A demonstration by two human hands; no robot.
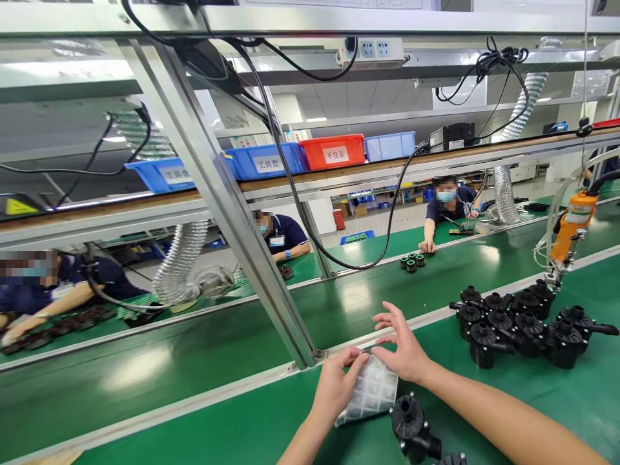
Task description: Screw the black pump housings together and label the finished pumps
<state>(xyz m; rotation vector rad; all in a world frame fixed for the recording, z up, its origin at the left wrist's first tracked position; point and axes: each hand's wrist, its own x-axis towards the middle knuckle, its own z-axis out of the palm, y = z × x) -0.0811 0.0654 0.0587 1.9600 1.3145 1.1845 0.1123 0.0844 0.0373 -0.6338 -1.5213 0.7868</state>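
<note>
Whitish gridded packet [372, 391] seems mid-handling, left hand [339, 376] pinching its top edge, right hand [405, 352] loosely spread, the next move likely needing steadiness

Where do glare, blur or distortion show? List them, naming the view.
Head view, lighting: pale glare patches on the green belt, whitish sheen on the translucent bag; head view, sharpness: left hand and right hand fairly clear, co-workers' faces pixelated; head view, geometry: metal post slants, scene looks tilted.
</note>
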